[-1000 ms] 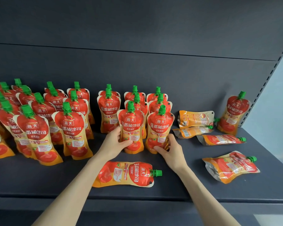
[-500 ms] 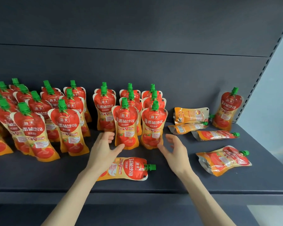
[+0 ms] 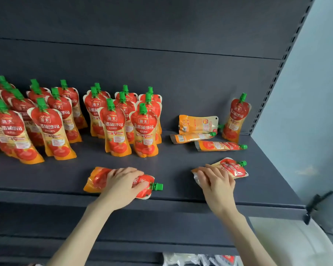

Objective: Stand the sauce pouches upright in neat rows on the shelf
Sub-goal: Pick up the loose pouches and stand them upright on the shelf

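Far out to the left of the left hand (image 3: 123,182), rows of standing pouches (image 3: 46,127) fill the shelf (image 3: 181,160), red fronts facing forward and green caps up. Straight beyond that hand stands a tighter block of pouches (image 3: 115,129), its front two side by side and upright.

The left hand lies palm down on a flat pouch (image 3: 97,179) near the shelf's front edge. Its fingers are curled over the pouch's middle and the thumb lies towards the neck, so the hand grips it. The pouch's orange bottom sticks out to the left of the hand and its green cap (image 3: 158,186) to the right.

Well apart to the right, the right hand (image 3: 217,182) lies on a second flat pouch (image 3: 232,168). Its fingers are bent over the pouch's bottom end and take hold of it; the thumb is hidden. The red top and cap of this pouch point away to the right, past the fingers.

Beyond the right hand, three lying pouches (image 3: 192,137) lie close together with caps to the right, the rearmost showing its orange back. Further right, a lone pouch (image 3: 237,120) stands tilted against the back panel (image 3: 181,83).
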The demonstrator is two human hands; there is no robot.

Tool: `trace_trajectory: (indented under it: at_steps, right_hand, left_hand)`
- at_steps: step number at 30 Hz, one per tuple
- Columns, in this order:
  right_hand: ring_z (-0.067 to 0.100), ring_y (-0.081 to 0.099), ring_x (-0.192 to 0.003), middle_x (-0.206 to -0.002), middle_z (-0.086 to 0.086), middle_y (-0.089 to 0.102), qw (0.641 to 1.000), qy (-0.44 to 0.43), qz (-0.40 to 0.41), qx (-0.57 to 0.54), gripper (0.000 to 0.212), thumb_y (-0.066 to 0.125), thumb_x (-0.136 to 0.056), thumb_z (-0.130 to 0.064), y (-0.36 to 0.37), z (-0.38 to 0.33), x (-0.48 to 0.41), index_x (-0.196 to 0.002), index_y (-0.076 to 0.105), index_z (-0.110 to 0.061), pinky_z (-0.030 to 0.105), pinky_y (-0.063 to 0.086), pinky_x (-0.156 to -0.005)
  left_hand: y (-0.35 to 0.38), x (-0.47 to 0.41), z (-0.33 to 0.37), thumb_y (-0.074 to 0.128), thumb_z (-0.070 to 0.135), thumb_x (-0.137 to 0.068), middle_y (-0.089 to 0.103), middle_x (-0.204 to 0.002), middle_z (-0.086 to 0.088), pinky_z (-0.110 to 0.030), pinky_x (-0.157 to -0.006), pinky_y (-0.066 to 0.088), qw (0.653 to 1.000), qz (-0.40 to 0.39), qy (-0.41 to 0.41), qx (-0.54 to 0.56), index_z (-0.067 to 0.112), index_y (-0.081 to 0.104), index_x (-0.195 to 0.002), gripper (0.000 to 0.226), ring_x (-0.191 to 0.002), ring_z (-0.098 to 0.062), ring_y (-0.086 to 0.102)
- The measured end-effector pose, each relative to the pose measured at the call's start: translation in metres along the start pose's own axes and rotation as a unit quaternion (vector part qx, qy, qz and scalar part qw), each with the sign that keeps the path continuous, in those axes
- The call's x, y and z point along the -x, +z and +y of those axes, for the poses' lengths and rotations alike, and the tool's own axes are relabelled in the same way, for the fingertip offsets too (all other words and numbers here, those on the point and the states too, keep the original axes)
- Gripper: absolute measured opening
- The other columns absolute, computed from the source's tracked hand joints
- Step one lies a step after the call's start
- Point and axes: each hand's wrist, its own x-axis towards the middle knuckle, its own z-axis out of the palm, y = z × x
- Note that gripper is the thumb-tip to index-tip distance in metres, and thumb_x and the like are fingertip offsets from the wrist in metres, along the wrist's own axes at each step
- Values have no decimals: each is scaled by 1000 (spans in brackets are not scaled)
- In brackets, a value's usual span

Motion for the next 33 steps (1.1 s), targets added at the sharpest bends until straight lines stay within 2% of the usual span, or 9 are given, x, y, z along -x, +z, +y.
trace_trajectory:
  at_steps: [5, 9, 12, 14, 17, 20, 24, 29, 33]
  right_hand:
    - [23, 48, -106, -99, -6, 65, 997, 12, 38, -73, 28, 44, -96, -33, -16, 22, 6, -85, 67, -20, 30, 19, -82]
    - [24, 51, -107, -101, -3, 64, 984, 70, 30, -164, 12, 64, -84, -29, -26, 27, 3, -90, 65, -19, 39, 30, -91]
    - [28, 27, -132, -143, 3, 35, 977, 169, -17, -128, 56, 72, -73, -46, -34, 26, -1, -119, 53, -19, 46, 20, -107]
    - [32, 14, -138, -153, 8, 15, 966, 229, -50, -107, 87, 73, -66, -58, -41, 26, -2, -134, 37, -18, 47, 13, -112]
    - [35, 20, -136, -149, 13, 21, 958, 262, -71, -90, 107, 74, -59, -65, -45, 27, -2, -140, 25, -13, 46, 17, -111]
    - [33, 32, -128, -137, 14, 33, 952, 270, -87, -119, 113, 80, -55, -57, -45, 27, -1, -140, 21, -10, 45, 32, -108]
    - [28, 49, -115, -124, 10, 46, 930, 281, -112, -209, 97, 86, -57, -36, -47, 29, -6, -131, 30, -8, 40, 46, -95]
    - [21, 65, -86, -96, 7, 69, 915, 276, -142, -256, 50, 83, -60, -25, -46, 39, -10, -102, 61, -7, 31, 51, -74]
    - [20, 62, -87, -98, 5, 64, 927, 253, -118, -252, 32, 72, -75, -22, -46, 38, -5, -97, 51, -13, 34, 51, -79]
  left_hand:
    - [21, -1, 52, 41, 54, -91, 47, -131, 5, -37, -101, 24, 999, 25, -27, -13, 30, 47, -129, 45, -123, -18, 41]
    - [30, -9, 88, 40, 57, -90, 50, -126, 0, -39, -97, 28, 997, 33, -56, -41, 23, 47, -123, 48, -120, -23, 42]
    - [38, -15, 108, 37, 57, -91, 52, -123, -3, -40, -95, 30, 995, 41, -71, -64, 20, 48, -120, 48, -118, -26, 43]
    - [38, -18, 112, 34, 54, -93, 49, -131, -5, -42, -99, 28, 997, 17, -53, -57, 20, 46, -126, 48, -123, -27, 40]
    - [19, -22, 104, 33, 49, -95, 32, -148, -6, -43, -108, 20, 992, -107, -17, -58, 30, 33, -141, 49, -135, -28, 27]
    - [1, -25, 88, 39, 53, -92, 34, -143, -1, -42, -104, 19, 984, -171, -2, -50, 44, 29, -139, 49, -131, -26, 31]
    - [4, -29, 88, 58, 56, -80, 48, -126, -1, -41, -100, 26, 991, -129, 1, -24, 30, 42, -133, 61, -119, -21, 43]
    - [1, -29, 93, 64, 57, -76, 56, -113, 3, -37, -94, 34, 995, -97, 10, -31, 21, 53, -112, 53, -102, -17, 52]
    - [-5, -20, 97, 63, 57, -77, 54, -102, 8, -32, -83, 36, 997, -75, 8, -23, 24, 46, -109, 50, -89, -14, 47]
